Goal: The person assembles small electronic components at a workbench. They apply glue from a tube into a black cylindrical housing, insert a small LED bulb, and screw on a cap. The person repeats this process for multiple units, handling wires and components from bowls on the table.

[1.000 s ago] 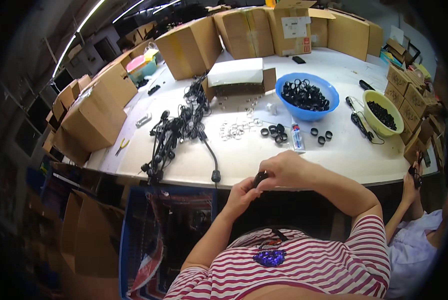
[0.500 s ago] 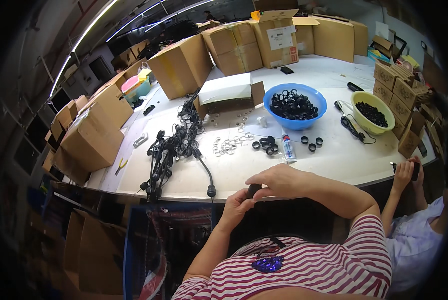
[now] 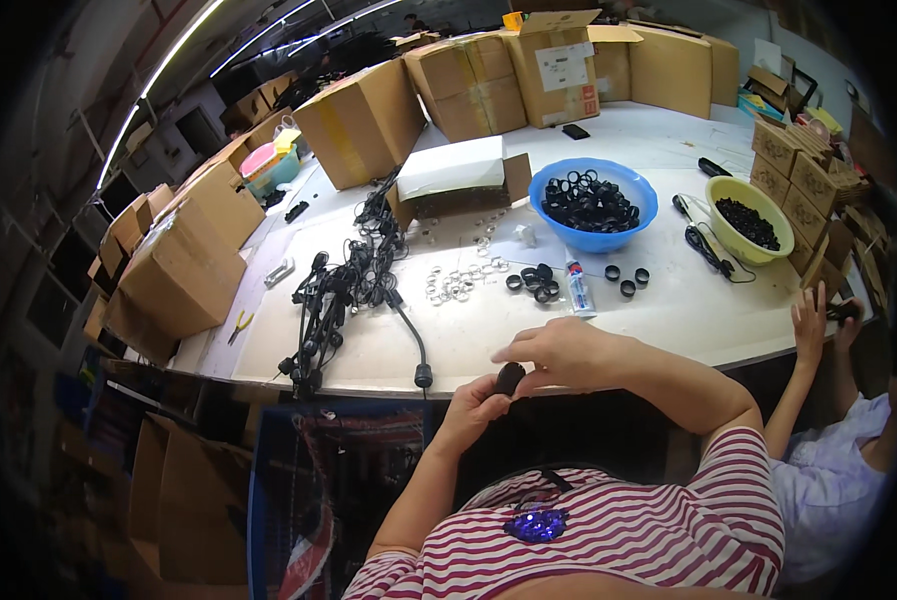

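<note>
In front of me, at the table's near edge, my left hand (image 3: 471, 412) is closed round the lower side of a small black rounded part (image 3: 509, 378). My right hand (image 3: 570, 350) curves over it, thumb against its side and fingers bent above. The fingers cover much of the part, so its exact kind is hidden. Just beyond lie loose black rings (image 3: 538, 283) and a white-and-blue tube (image 3: 578, 288). To the left sits a tangled black cable string with sockets (image 3: 343, 290), one socket end (image 3: 423, 377) lying near the edge.
Clear rings (image 3: 458, 283) lie mid-table. A blue bowl (image 3: 598, 243) of black rings and a yellow bowl (image 3: 753, 255) of small black parts stand beyond. Cardboard boxes (image 3: 358, 125) line the back. Yellow-handled pliers (image 3: 240, 326) lie left. At right, another person's hands (image 3: 810, 325) hold something dark.
My right fingers have lifted slightly, showing more of the black part. The other person's hands have moved apart at the right. The view has shifted slightly.
</note>
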`<state>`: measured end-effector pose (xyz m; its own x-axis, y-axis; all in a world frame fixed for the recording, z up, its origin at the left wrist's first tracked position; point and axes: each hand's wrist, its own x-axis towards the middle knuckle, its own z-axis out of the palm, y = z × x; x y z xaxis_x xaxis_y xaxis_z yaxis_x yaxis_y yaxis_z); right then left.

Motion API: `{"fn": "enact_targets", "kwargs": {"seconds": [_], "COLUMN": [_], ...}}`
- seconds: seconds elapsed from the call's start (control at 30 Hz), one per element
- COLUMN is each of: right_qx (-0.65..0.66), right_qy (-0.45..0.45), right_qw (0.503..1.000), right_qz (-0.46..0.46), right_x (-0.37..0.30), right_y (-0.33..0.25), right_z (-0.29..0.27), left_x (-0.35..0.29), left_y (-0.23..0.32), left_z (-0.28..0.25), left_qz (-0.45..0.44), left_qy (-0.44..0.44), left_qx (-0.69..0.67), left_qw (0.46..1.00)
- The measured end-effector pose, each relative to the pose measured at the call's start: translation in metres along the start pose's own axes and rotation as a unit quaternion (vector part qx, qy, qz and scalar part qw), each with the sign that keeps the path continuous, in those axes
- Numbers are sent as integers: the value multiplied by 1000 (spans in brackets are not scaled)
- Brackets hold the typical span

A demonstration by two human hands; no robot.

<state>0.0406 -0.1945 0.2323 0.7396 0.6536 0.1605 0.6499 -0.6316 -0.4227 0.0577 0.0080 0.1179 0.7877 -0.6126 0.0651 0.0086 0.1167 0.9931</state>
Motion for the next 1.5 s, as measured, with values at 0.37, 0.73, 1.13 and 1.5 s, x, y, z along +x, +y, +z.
{"fn": "enact_targets", "kwargs": {"seconds": [0.37,0.73,1.13,1.5], "right_qx": [28,78,-119,-78], "right_qy": [-79,-9,-1,75], "right_qw": [995,989,993,991], "right_qz": [50,-122,-27,84], "right_x": [4,0,-4,-2], "right_y": [2,17,1,1], "right_z": [-1,11,6,20], "left_x": [-3,-5,-4,-2], "left_y": [3,3,14,6], "left_z": [6,-4,11,19], "left_qz": [-3,-15,17,53], "left_qy": [2,-67,15,110], "left_qx": [18,27,109,181], "left_qw": [1000,997,994,976]}}
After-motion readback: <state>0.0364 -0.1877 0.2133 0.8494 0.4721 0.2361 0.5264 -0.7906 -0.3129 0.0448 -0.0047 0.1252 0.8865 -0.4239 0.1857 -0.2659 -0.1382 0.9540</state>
